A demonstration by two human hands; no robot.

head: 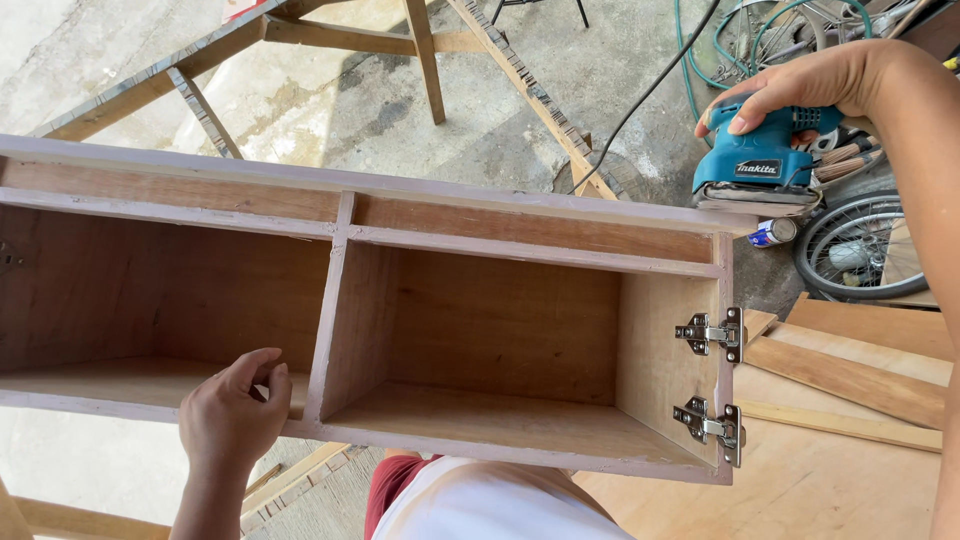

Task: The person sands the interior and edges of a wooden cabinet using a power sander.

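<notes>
Matt bare-wood cabinet point(480, 330), shiny metal hinges point(712, 333), teal plastic sander point(762, 160).

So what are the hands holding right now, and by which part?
The right hand grips the blue sander by its top. The left hand holds the wooden cabinet by its front bottom edge.

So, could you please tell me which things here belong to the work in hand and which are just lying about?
In use: blue sander under the right hand; wooden cabinet, front edge held by the left hand.

Lying about: bicycle wheel, green hose, loose boards, small can.
</notes>
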